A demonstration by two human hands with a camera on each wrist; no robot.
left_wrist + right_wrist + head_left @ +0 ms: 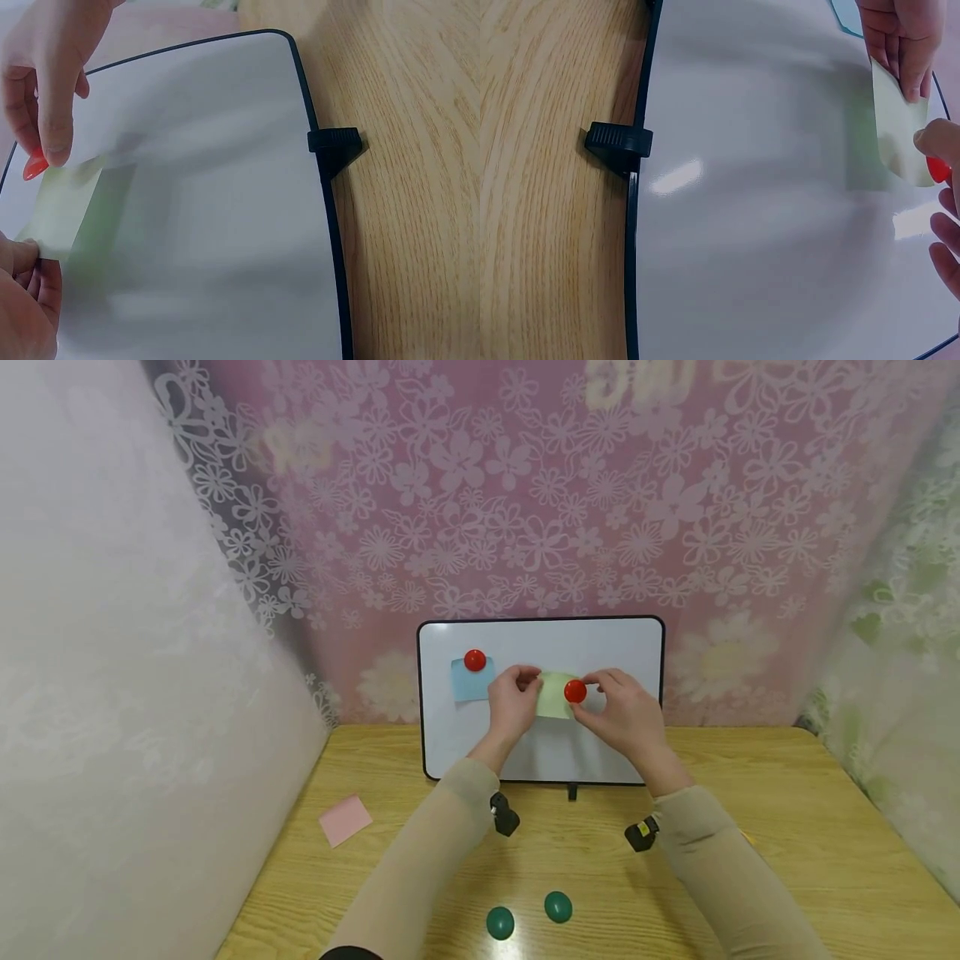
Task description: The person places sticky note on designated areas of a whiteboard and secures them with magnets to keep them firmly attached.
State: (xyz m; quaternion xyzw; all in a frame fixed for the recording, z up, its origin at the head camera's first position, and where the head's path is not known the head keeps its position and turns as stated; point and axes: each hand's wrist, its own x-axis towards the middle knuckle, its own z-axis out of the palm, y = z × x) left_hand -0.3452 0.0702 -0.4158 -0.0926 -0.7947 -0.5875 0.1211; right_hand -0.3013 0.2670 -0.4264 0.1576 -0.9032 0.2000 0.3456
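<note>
My left hand [514,702] pinches the left edge of a pale green paper note [553,700] in front of the whiteboard [457,743]. Between the thumb and fingers of my right hand [626,710] is a round red magnet [575,692], held over the note's right part. In the left wrist view the note [66,210] stands off the board at its lower edge and casts a greenish shadow. The right wrist view shows the red magnet [938,169] partly hidden by my right thumb. A blue note [471,681] hangs at the board's upper left under another red magnet [475,660].
The whiteboard stands upright on a wooden table [795,827] with a small black foot [572,792]. On the table lie a pink note [345,820] at left and two green magnets [500,923] near the front. A flowered curtain [525,510] rises behind.
</note>
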